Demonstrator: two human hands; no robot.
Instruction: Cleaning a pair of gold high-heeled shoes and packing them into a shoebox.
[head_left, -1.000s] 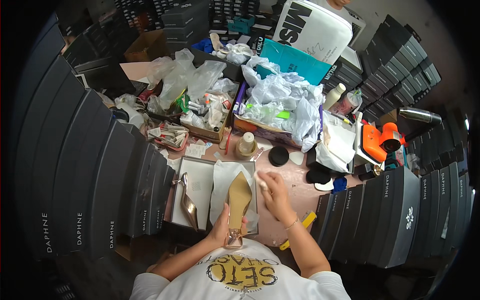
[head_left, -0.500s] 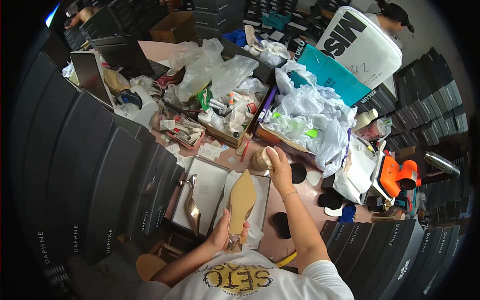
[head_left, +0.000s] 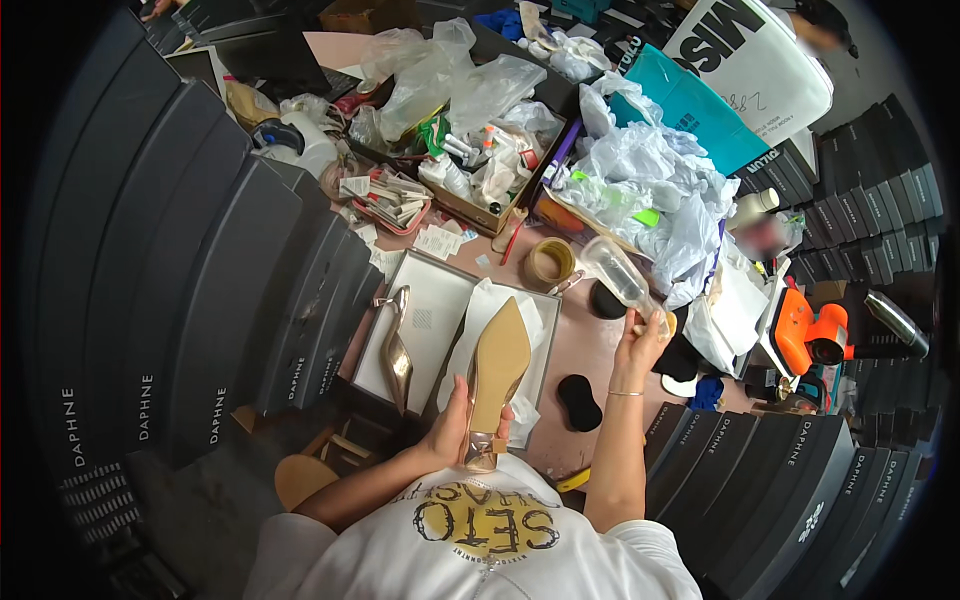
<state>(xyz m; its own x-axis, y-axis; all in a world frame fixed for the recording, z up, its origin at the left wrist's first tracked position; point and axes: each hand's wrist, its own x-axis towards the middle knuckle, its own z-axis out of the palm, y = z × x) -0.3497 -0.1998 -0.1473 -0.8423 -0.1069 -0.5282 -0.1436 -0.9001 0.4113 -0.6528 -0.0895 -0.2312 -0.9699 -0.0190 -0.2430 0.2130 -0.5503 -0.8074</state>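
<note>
My left hand [head_left: 455,425] is closed around the heel end of a high-heeled shoe [head_left: 500,350], its tan sole facing up and its pointed toe away from me. A metallic gold shoe [head_left: 397,350] of similar look lies on its side in the open shoebox [head_left: 430,270], left of the held one. White tissue paper [head_left: 530,325] lies in the box under the held shoe. My right hand [head_left: 640,350] is closed on one end of a clear plastic bottle [head_left: 618,272], which slants away to the left. Something pale tan shows beside its fingertips, too small to name.
A round tan ringed container [head_left: 549,264] stands beyond the shoebox. Black pads [head_left: 578,402] lie on the pink table. Farther back are a carton of crumpled plastic bags [head_left: 650,190] and a tray of small bottles [head_left: 470,160]. Dark shoebox stacks [head_left: 200,270] wall both sides.
My right hand has left the round tan container and moved right and nearer, and the clear bottle now shows in it. My left hand still holds the shoe sole up. The view has shifted.
</note>
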